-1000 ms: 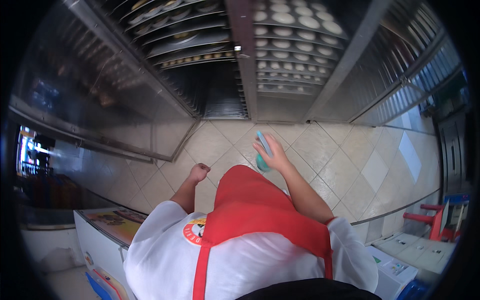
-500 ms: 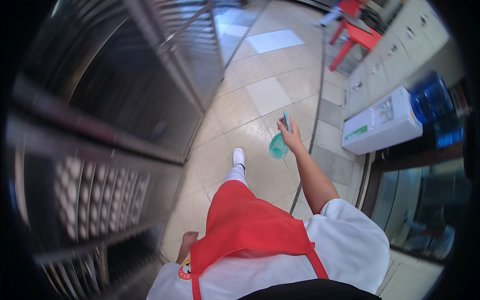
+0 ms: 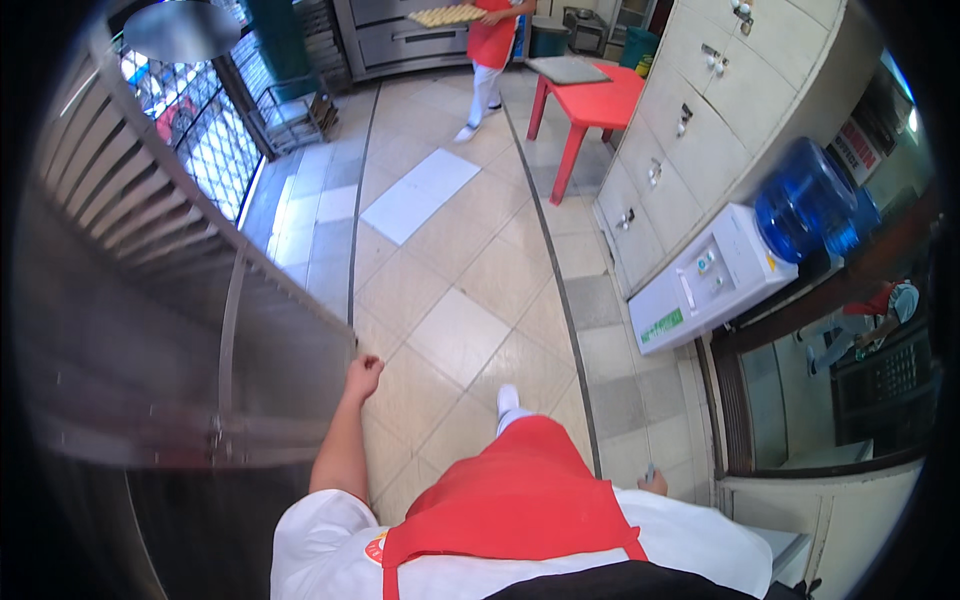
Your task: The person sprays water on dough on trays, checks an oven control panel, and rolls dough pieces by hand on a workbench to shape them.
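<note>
My left hand [image 3: 364, 377] swings forward at the left, beside the edge of the steel cabinet [image 3: 150, 390]. Its fingers are loosely curled together, with nothing visible in them. Low by my right side, my right hand [image 3: 654, 482] is closed around a green plastic cup, of which just a small grey-teal end [image 3: 650, 472] shows above the fingers. The cup's body is hidden in this frame.
A white water dispenser [image 3: 690, 285] with a blue bottle [image 3: 805, 205] stands right, by white drawers [image 3: 690, 110]. Ahead are a red table [image 3: 590, 98], a person in a red apron [image 3: 490, 45] carrying a dough tray [image 3: 445, 15], and ovens [image 3: 400, 45].
My view has turned toward the far end of the room. My right hand has dropped back to my side with the cup; my left has swung forward. The co-worker and tray have come into view.
</note>
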The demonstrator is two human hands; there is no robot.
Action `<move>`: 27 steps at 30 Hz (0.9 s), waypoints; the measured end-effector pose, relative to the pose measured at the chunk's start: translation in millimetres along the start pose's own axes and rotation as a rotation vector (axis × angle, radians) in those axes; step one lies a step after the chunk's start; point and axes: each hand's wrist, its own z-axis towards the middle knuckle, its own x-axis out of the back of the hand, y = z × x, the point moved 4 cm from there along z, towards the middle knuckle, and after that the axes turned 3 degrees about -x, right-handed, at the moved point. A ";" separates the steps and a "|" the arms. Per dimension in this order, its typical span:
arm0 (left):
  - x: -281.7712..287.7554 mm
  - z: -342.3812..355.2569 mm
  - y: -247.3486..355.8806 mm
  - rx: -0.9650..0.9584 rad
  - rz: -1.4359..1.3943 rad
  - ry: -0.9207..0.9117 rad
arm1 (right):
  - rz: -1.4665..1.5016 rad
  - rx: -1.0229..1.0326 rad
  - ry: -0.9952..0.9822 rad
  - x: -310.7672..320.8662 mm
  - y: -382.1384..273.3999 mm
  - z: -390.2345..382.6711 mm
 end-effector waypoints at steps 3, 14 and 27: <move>-31.0 139.1 106.2 -0.098 -0.049 -0.007 | 0.137 -0.154 0.061 -6.7 -35.9 37.6; -171.1 287.8 124.0 0.297 0.242 -0.580 | 0.406 0.490 0.161 81.3 -515.2 386.9; -287.7 732.7 218.0 0.344 0.220 -0.609 | 0.683 0.672 0.410 306.5 -985.9 693.5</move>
